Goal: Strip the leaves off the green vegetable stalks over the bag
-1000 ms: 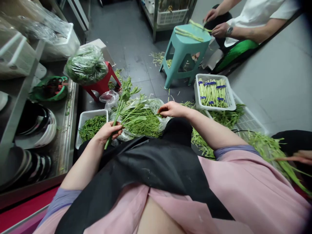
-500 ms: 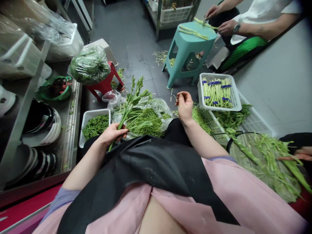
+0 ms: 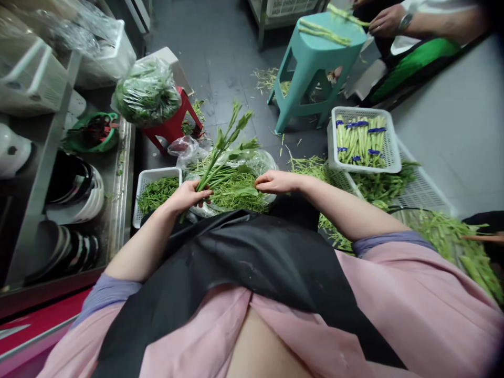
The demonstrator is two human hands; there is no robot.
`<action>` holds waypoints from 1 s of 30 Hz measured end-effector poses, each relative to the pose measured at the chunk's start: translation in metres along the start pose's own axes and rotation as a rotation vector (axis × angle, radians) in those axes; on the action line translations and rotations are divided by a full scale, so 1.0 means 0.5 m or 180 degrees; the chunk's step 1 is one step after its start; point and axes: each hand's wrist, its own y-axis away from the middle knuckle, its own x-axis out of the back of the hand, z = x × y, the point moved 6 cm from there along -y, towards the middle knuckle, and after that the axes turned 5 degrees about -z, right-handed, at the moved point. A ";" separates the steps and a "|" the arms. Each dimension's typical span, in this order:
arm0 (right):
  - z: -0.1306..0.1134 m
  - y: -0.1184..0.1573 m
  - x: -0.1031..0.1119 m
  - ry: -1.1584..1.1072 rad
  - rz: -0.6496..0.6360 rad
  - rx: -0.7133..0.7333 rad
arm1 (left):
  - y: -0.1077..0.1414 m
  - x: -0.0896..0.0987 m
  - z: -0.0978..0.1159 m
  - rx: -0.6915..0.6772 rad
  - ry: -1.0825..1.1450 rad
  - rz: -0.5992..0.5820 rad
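Note:
My left hand [image 3: 189, 197] is closed around a bunch of leafy green stems [image 3: 220, 152], their leafy ends pointing up and away from me. My right hand [image 3: 277, 182] has its fingertips pinched together at the tip of a green leafy stem [image 3: 242, 191] that stretches across from the left hand. Below both hands lies a heap of greens [image 3: 252, 203] on a clear plastic bag [image 3: 268, 160]. Just left of my left hand is a white basket [image 3: 140, 197] of short green pieces.
A bagged bundle of greens [image 3: 147, 94] sits on a red stool [image 3: 173, 126]. At right are a basket of banded stalks [image 3: 364, 168] and a chopping board with greens [image 3: 425, 236]. A co-worker's hand [image 3: 388, 21] is by a teal stool [image 3: 311, 63]. Shelves [image 3: 114, 210] line the left.
My right hand has moved left and down from above the heap's right side to the leafy stem. My left hand still holds the bunch. The view has shifted slightly.

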 end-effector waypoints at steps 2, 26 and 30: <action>0.012 0.009 0.006 -0.0348 -0.0026 -0.0023 | 0.005 0.019 -0.008 0.0110 -0.0007 -0.0035; -0.085 0.047 -0.017 0.1871 0.2116 0.0839 | 0.033 -0.031 -0.012 -0.0082 0.1632 0.0060; -0.084 -0.004 -0.060 0.2895 0.1760 0.0634 | 0.038 -0.037 -0.010 -0.0096 0.1542 0.0044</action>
